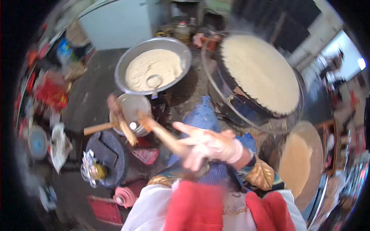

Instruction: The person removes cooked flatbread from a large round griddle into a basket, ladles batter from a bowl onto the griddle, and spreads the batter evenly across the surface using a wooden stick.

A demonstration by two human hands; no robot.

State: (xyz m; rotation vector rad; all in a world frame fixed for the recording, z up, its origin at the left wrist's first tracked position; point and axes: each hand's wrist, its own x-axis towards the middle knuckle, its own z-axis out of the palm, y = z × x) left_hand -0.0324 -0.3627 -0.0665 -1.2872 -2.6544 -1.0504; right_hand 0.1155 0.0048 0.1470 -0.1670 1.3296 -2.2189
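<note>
My right hand (221, 147), in a thin pale glove, reaches leftward in front of my body with fingers stretched out and apart. Just below and left of it my left hand (194, 159) is blurred, partly overlapped by the right. Its fingers appear closed on the handle end of a wooden scraper (166, 136). The scraper's broad end lies over the rim of a pale bowl (140, 103). Resting across that bowl is a T-shaped wooden spreader (122, 120). Ahead right, a large round griddle (222, 98) carries a wide pale sheet of batter (262, 73).
A metal basin (122, 67) holds pale batter (154, 67) and a ladle (154, 82). At right stands a round board (314, 146) with a tan flat sheet on it. A dark round lid (115, 175), bags and a pink container (125, 197) are at left.
</note>
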